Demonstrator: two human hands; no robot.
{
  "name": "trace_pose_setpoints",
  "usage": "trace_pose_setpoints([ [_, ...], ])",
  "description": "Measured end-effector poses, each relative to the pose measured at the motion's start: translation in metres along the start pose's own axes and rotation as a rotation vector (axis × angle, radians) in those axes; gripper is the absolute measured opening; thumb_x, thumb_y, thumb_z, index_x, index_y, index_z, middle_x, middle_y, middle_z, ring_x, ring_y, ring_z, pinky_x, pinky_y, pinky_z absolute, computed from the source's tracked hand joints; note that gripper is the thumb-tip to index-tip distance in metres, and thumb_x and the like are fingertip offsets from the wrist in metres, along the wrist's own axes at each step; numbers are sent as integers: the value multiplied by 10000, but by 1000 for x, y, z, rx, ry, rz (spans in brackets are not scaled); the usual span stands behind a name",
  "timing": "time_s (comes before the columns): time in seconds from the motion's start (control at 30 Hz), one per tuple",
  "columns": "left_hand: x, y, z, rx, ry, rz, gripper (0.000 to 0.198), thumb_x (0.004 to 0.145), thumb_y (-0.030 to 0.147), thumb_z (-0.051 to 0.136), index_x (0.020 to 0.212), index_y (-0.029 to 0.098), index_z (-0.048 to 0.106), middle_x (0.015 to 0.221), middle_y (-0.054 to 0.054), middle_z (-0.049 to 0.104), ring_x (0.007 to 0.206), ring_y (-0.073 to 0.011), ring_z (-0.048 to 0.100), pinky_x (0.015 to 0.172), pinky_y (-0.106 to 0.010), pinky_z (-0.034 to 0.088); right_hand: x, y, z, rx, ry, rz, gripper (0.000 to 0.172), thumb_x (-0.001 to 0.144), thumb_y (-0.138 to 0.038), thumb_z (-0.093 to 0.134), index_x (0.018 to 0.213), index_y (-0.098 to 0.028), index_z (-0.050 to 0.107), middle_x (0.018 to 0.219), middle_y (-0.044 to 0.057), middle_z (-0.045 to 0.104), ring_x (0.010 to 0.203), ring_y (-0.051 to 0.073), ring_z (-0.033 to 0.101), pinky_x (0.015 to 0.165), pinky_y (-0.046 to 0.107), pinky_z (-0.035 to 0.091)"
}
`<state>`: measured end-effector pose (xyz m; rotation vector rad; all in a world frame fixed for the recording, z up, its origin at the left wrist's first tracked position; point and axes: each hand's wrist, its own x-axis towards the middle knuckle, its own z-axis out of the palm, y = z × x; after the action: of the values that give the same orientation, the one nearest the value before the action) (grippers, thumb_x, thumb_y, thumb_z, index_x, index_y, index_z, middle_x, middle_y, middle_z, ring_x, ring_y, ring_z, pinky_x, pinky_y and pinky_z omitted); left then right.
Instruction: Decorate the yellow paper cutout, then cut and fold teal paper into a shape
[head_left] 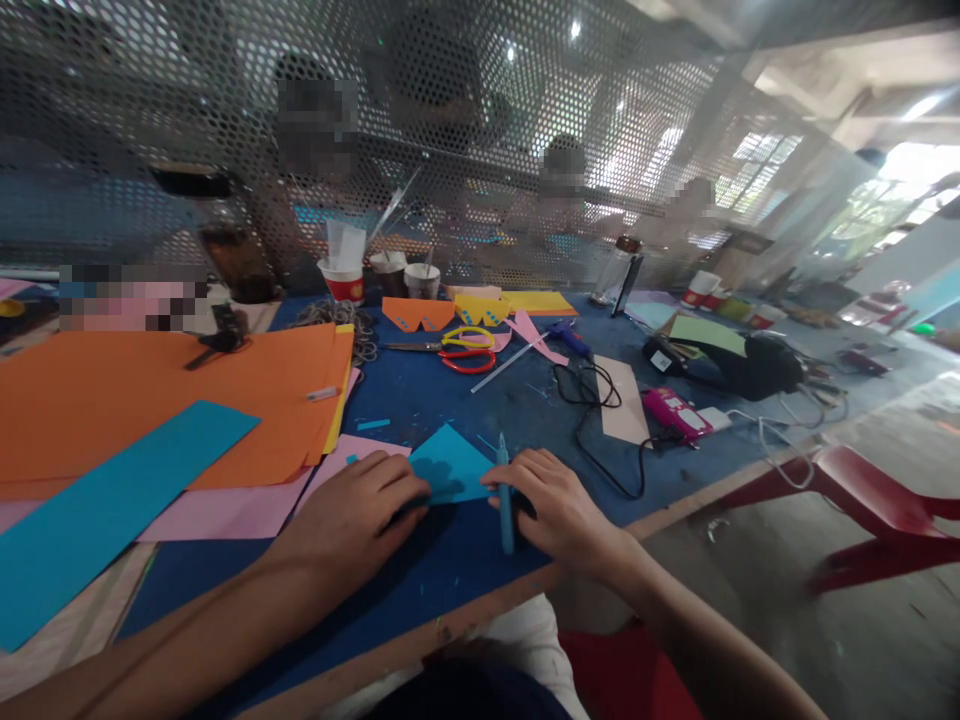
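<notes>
A folded-looking piece of blue paper with a pointed top lies on the blue table mat between my hands. My left hand grips its left corner with curled fingers. At the paper's right corner, my right hand holds a slim teal craft knife, its tip pointing away from me. The fingertips of that hand also touch the paper. Small blue offcuts are scattered just beyond.
Orange sheets, a blue strip and pink paper lie at left. Scissors, a glue gun with a looping cord and a pink device lie beyond. A perforated screen stands behind paper cups.
</notes>
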<state>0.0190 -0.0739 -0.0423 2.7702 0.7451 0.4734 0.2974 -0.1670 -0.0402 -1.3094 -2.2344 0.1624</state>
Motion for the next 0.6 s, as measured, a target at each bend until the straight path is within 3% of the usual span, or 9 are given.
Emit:
trace_pose_setpoints([
  [0.3,-2,5,7,401,168,217,279,1058,200,454,951,203,712,899,-62,736,813,-243,670,676,-360,502,-2,-5,1,-220,-58,-86,326,979,-55,526,1238,-216,642,903,46,637,861,225,563,826,368,433],
  [0.47,0,6,7,434,198,239,270,1049,182,456,949,192,706,868,-58,732,793,-241,668,654,-356,496,1,-4,1,-239,-46,-114,269,1001,-74,544,1220,-194,643,893,41,624,834,218,558,804,362,427],
  [0.6,0,3,6,375,157,227,231,1037,175,481,983,183,705,909,-64,742,836,-245,684,718,-367,529,2,-3,0,-221,-25,-131,214,1036,-118,553,1217,-192,639,890,35,634,825,211,561,807,353,427],
])
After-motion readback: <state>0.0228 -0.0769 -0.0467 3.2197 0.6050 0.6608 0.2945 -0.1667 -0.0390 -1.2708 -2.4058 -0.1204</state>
